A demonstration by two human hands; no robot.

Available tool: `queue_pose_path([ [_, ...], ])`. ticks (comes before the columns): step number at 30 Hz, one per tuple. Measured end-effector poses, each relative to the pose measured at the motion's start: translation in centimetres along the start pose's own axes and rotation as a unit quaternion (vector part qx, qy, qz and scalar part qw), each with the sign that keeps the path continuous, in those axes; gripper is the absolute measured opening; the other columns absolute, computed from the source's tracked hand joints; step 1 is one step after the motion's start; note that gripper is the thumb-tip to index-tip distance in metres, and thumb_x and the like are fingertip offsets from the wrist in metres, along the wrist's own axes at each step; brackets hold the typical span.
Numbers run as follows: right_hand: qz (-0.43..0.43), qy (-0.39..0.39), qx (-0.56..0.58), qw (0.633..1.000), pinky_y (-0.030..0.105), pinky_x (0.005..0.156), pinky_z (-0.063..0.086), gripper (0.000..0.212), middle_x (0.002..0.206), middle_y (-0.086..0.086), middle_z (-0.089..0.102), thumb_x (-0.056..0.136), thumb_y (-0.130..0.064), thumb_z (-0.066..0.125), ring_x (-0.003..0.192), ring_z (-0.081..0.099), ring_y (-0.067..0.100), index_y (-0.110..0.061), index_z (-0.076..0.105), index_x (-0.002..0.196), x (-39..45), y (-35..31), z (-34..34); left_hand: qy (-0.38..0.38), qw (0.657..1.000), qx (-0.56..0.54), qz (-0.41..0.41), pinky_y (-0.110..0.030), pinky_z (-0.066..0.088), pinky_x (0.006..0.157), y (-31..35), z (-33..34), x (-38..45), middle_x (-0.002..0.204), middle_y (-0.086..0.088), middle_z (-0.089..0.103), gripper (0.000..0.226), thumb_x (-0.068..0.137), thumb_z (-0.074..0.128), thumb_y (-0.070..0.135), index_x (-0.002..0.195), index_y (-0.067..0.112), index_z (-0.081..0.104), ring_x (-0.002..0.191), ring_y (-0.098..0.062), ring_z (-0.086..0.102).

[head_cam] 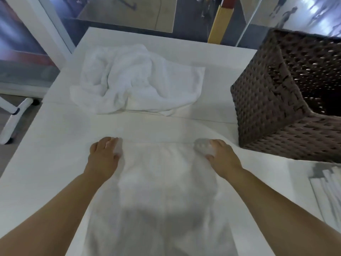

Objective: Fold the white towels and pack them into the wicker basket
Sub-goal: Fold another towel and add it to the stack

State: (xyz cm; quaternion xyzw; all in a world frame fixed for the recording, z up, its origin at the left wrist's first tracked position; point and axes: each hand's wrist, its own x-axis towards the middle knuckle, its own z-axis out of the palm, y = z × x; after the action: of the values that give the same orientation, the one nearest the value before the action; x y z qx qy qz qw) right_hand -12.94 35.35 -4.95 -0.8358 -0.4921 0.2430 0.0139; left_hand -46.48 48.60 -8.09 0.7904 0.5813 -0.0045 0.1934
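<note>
Both hands, left and right, press flat on a white towel at the surface's near edge; a crumpled white towel waits at the far edge, the brown wicker basket at right seemingly empty.

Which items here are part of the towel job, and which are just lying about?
Job:
- flat towel, left hand and right hand resting on it
- crumpled towel
- wicker basket

Lying about:
- white table underneath
- stack of white items at right edge, unclear
- yellow post
- white wheeled frame on floor
</note>
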Motion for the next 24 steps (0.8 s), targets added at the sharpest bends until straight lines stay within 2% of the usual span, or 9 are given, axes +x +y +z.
queue_pose_path([
  [4,0.017,0.011,-0.061,0.998,0.037,0.094,0.042,0.043,0.131,0.005,0.042,0.092,-0.028,0.056,0.12,0.038,0.026,-0.021,0.045,0.133,0.5,-0.4,0.2,0.0,1.0,-0.007,-0.02,-0.047,0.034,0.099,0.0,0.7,0.6,0.128,-0.012,0.05,0.046,0.083,0.067,0.017,0.128,0.014,0.057,0.12,-0.037,0.043],
  [7,0.022,0.059,-0.065,0.996,0.034,0.091,0.042,0.031,0.12,0.004,0.045,0.089,-0.028,0.061,0.115,0.038,0.024,-0.019,0.053,0.118,0.3,-0.7,0.1,0.035,0.999,-0.028,-0.021,-0.041,0.031,0.096,0.5,0.4,0.4,0.116,-0.016,0.053,0.035,0.076,0.072,0.011,0.11,0.004,0.063,0.114,-0.038,0.046],
  [10,0.015,0.092,-0.011,0.996,0.034,0.084,0.042,0.016,0.109,0.003,0.048,0.09,-0.027,0.061,0.106,0.043,0.023,-0.015,0.055,0.098,-0.2,-0.8,0.0,0.062,0.997,-0.037,0.004,-0.038,0.028,0.095,0.9,-0.5,-0.1,0.113,-0.017,0.054,0.023,0.073,0.076,0.01,0.092,0.002,0.065,0.112,-0.039,0.048],
  [13,0.025,0.117,0.139,0.983,0.036,0.073,0.044,0.014,0.088,0.002,0.054,0.092,-0.023,0.058,0.084,0.051,0.022,-0.012,0.05,0.089,-1.2,-0.7,-0.5,0.063,0.99,-0.111,0.051,-0.037,0.035,0.088,1.7,-1.7,-0.7,0.106,-0.004,0.063,0.017,0.082,0.071,0.021,0.08,0.01,0.059,0.1,-0.029,0.058],
  [15,0.055,0.114,0.22,0.967,0.034,0.063,0.043,0.014,0.077,0.001,0.053,0.095,-0.022,0.054,0.069,0.051,0.02,-0.011,0.046,0.092,-1.8,-0.5,-0.8,-0.004,0.985,-0.171,-0.002,-0.032,0.04,0.073,2.4,-2.6,-1.1,0.091,0.004,0.064,0.018,0.092,0.059,0.026,0.082,0.014,0.05,0.084,-0.025,0.058],
  [17,0.07,0.1,0.234,0.965,0.031,0.057,0.04,0.011,0.078,0.002,0.054,0.097,-0.021,0.049,0.067,0.051,0.02,-0.011,0.044,0.099,-2.1,-0.2,-0.9,-0.04,0.986,-0.159,-0.028,-0.033,0.038,0.065,2.6,-2.9,-1.1,0.077,-0.002,0.059,0.019,0.095,0.051,0.031,0.091,0.013,0.047,0.076,-0.029,0.056],
  [20,0.104,0.056,0.204,0.972,0.03,0.065,0.042,0.015,0.096,0.007,0.056,0.099,-0.021,0.045,0.082,0.055,0.024,-0.013,0.047,0.112,-1.4,0.5,-0.7,-0.045,0.987,-0.144,-0.046,-0.035,0.042,0.07,2.8,-3.2,-0.4,0.086,-0.007,0.056,0.022,0.097,0.046,0.032,0.103,0.011,0.047,0.08,-0.031,0.055],
  [24,0.144,0.015,0.135,0.98,0.028,0.063,0.04,0.021,0.102,0.01,0.057,0.098,-0.02,0.044,0.083,0.053,0.023,-0.009,0.053,0.114,-0.1,1.0,-0.1,-0.077,0.994,-0.063,-0.051,-0.034,0.04,0.067,3.1,-2.6,1.1,0.089,-0.013,0.06,0.021,0.099,0.043,0.03,0.105,0.011,0.048,0.079,-0.031,0.054],
])
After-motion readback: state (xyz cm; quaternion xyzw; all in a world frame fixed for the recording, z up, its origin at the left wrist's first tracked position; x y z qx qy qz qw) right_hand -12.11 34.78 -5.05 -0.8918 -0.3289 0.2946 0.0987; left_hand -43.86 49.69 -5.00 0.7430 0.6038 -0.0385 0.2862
